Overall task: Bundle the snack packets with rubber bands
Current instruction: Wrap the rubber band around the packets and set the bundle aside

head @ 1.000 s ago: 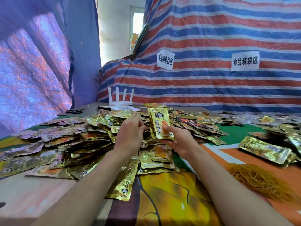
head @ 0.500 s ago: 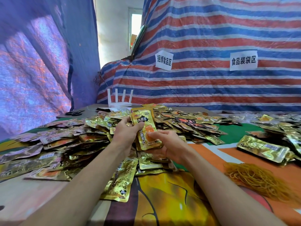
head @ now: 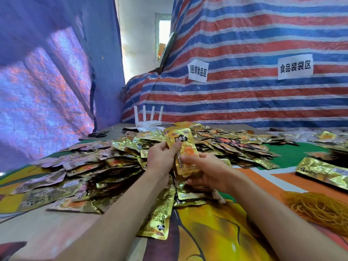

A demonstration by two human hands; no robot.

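A small stack of gold snack packets stands upright between both hands above the table. My left hand grips its left edge, thumb across the front. My right hand holds the lower right part, fingers behind and thumb on the front. A big loose heap of gold packets covers the table behind and to the left. A pile of yellow rubber bands lies at the right, apart from both hands.
A bundled pack of gold packets lies at the right, with more packets behind it. A white router and black scissors sit at the table's far end. Striped tarpaulin walls with two paper signs close off the back.
My left hand left the heap and joined the right on the held packets. The stack has shifted left and closer to me, and stands more upright.
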